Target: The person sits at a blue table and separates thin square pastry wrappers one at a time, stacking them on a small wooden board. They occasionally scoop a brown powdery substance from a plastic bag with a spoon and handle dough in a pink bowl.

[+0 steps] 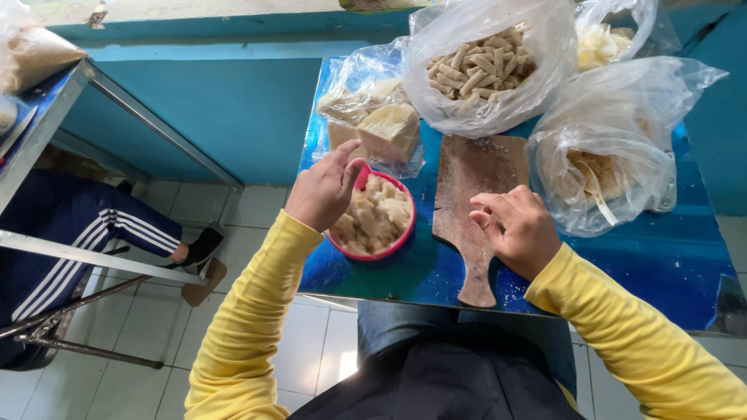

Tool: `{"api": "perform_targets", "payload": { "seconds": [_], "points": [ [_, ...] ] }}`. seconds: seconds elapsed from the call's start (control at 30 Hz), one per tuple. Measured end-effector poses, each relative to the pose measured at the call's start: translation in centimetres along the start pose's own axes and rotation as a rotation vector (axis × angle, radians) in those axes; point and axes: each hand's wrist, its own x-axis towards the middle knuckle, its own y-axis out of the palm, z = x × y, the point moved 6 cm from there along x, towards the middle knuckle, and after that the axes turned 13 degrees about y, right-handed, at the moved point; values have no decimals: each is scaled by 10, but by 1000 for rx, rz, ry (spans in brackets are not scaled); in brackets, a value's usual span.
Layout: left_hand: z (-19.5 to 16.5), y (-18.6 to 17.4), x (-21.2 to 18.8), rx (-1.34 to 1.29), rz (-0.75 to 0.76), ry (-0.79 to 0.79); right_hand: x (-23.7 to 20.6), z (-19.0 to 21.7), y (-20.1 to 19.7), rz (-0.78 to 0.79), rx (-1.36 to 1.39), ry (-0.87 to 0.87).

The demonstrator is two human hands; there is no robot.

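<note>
left hand (323,190): at the far rim of the red bowl (389,247), fingers (342,155) bent and close together, thumb and forefinger nearly pinched; can't tell if anything is between them
right hand (517,225): over the wooden board (475,175), fingertips (486,210) drawn together in a loose pinch, nothing visibly held, pretty sure not gripping the board itself
red bowl: near edge of the table, just left of the board, heaped with pale doughy lumps (377,214)
wooden board: bare, a bit dusty, handle pointing toward the body, no piece lying on it
done so far: looks like plenty, judging by the big clear bag of finished little rolled sticks (478,66) at the back
left to do: also plenty, judging by the full bowl and the bag of tan slabs (381,124) right behind it
other bags: one at the right (615,148) with flat pale-brown pieces inside, another at the back right corner (603,39) with pale yellowish bits
surface: shiny blue table (669,257), crowded at the back, a few crumbs around the board
room: teal wall (233,109) behind, white tiled floor (257,342) below
nearby: another person's leg in dark striped trousers (85,225) at the left, sandal (202,249) on, beside a metal-framed table (47,117)
</note>
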Motion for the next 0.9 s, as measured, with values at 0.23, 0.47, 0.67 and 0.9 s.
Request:
{"api": "perform_targets", "payload": {
  "seconds": [0.23, 0.47, 0.67, 0.9],
  "points": [
    [71, -2, 25, -40, 63, 33, 32, 25, 2, 13, -107, -74],
    [106, 17, 53, 44, 119, 190, 97, 63, 30, -3, -89, -263],
    [113, -19, 84, -223, -72, 74, 142, 84, 115, 374, 246, -325],
    [93, -18, 86, -45, 10, 78, 185, 86, 232, 355, -463, -345]
  ]
}}
